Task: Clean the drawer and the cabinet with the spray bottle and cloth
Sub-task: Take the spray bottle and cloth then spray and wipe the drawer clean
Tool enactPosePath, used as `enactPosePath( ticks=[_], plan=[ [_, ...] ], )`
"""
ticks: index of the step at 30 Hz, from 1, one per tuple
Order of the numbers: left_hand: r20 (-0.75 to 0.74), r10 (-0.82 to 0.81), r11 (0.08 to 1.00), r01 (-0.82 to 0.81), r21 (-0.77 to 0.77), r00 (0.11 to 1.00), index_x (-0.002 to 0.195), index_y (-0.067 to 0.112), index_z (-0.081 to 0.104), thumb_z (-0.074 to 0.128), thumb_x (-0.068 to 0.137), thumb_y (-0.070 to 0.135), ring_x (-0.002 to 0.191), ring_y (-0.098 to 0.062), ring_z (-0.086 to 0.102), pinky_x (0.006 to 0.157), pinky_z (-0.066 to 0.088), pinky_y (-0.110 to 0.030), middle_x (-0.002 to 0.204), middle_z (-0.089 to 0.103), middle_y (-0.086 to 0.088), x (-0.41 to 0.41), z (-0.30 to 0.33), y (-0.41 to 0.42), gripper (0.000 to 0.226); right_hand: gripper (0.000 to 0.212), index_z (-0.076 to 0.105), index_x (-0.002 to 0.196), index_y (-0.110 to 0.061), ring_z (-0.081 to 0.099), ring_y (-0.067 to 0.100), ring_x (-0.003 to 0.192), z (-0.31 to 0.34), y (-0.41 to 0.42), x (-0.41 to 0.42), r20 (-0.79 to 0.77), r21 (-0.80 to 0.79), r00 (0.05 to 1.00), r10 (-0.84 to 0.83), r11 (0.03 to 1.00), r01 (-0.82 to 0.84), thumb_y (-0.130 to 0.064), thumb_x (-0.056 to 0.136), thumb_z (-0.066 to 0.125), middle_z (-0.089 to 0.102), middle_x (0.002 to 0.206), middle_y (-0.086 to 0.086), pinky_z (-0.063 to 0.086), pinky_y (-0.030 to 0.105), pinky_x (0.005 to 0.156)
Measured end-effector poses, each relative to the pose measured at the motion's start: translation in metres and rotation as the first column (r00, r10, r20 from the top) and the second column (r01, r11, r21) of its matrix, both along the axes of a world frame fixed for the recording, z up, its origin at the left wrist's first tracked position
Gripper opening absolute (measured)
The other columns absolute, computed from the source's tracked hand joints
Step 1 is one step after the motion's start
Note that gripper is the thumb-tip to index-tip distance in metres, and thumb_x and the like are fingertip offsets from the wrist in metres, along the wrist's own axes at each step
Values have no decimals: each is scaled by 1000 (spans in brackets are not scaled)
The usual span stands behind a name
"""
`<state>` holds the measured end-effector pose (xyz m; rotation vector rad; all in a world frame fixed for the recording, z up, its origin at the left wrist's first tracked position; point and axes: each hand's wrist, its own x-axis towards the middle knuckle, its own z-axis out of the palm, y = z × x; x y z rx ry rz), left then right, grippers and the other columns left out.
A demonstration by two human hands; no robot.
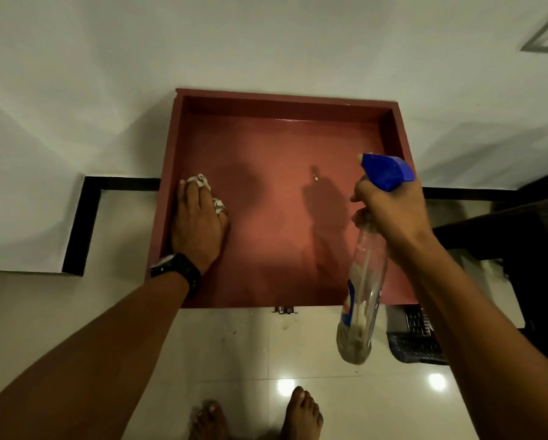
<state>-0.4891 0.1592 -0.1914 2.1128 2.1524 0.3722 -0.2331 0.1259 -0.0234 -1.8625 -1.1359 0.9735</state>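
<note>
Drawer (275, 128) stands pulled out from under the white cabinet top (266, 42), its red-brown floor bare and glossy. Down in its left part, by the left wall, the left hand (199, 220) presses a crumpled pale cloth (202, 182) to the bottom, fingers curled over it. The right hand (390, 211) grasps the neck of the spray bottle (366, 274) above the drawer's right side, blue nozzle (387, 171) pointing into the drawer, clear body slanting down past the front edge. A black watch (177, 269) sits on the left wrist. Bare feet (301, 414) stand on pale tiles (234, 350).
</note>
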Motion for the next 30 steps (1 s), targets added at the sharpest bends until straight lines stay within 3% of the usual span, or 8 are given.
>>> enactPosePath(
  ticks=[6,13,18,21,25,28,30],
  plan=[
    [53,12,998,-15,59,999,140,-7,35,44,92,22,139,-40,28,119,19,-42,145,37,-23,6,3,-56,56,26,52,79,-28,57,22,58,3,-1,1,-82,-21,997,-8,1000,7,-2,83,58,62,79,12,54,42,68],
    [-36,-30,1000,30,-3,999,137,-12,36,52,90,18,132,-41,37,118,21,-45,138,43,-28,3,4,-42,58,23,51,80,-27,59,25,62,-3,-5,11,13,-47,998,58,997,-58,-5,83,59,62,80,15,57,44,68],
    [37,59,998,-58,-21,998,142,-7,32,53,92,22,137,-41,31,117,25,-44,145,37,-25,4,7,-66,61,25,50,82,-27,56,23,62,-2,-17,24,-34,-45,998,46,998,-47,-4,84,59,61,82,14,53,35,61],
    [87,74,997,-73,-16,993,144,-2,32,53,90,20,140,-38,28,115,27,-43,149,35,-19,10,13,-113,62,21,52,83,-23,56,25,64,-3,-29,30,-47,-63,998,45,997,-48,-4,84,59,61,84,16,54,36,62],
    [75,135,990,-137,16,988,140,-4,38,48,93,15,136,-38,32,115,29,-45,145,39,-19,23,9,-127,52,25,51,84,-26,55,24,65,-6,-38,37,-97,-55,995,32,998,-37,-2,84,59,60,84,17,52,33,59],
    [68,-17,999,15,35,998,140,-8,38,39,94,17,136,-39,34,115,27,-46,145,40,-23,70,10,-131,52,26,51,88,-28,56,21,63,-7,-39,45,-85,-34,996,12,999,-15,-3,84,59,62,85,16,53,34,60],
    [78,-130,991,127,45,988,133,-9,47,41,90,16,129,-41,42,111,35,-47,137,48,-27,120,12,-138,49,25,50,85,-28,58,21,63,-7,-39,52,-45,-28,999,8,1000,-9,-5,85,60,62,84,16,54,36,63]
  ],
)
